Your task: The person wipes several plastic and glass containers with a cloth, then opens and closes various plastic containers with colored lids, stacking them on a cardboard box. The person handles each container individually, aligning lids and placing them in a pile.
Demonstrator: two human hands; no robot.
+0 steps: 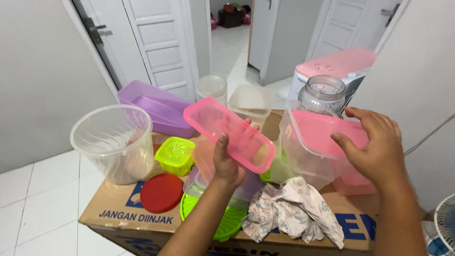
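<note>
Head view, looking down on a brown cardboard box (pixel 118 208) used as a work surface, crowded with plastic ware.

Left hand (pixel 227 163): closed around the lower edge of a flat translucent pink rectangular plastic lid (pixel 230 133), thumb on top, fingers behind. The lid is lifted off the box and tilted, its far end high toward the left.

Right hand (pixel 374 147): fingers spread, palm against the side of a clear rectangular plastic container with a pink lid (pixel 313 142), which stands tipped on the right part of the box. Contact looks like a steadying press, not a full grasp.

Around them: a large clear round ribbed plastic tub (pixel 116 142) at left, a small lime-green square container (pixel 175 155), a red round lid (pixel 161 193), a green slotted round lid (pixel 222 220) overhanging the front edge, a crumpled patterned cloth (pixel 296 211), a purple rectangular tray (pixel 154 106), a glass jar (pixel 322 95) behind.

Risks, as judged:
- The pink lid is held at one end only; a loose pinch could let it swing and drop onto the stack below.
- The tipped container may slide or topple if the right hand lifts away.
- The box top is crowded; a sweep of either forearm could knock the green lid or red lid to the floor.
- The glass jar near the rear edge is the breakable item.
</note>
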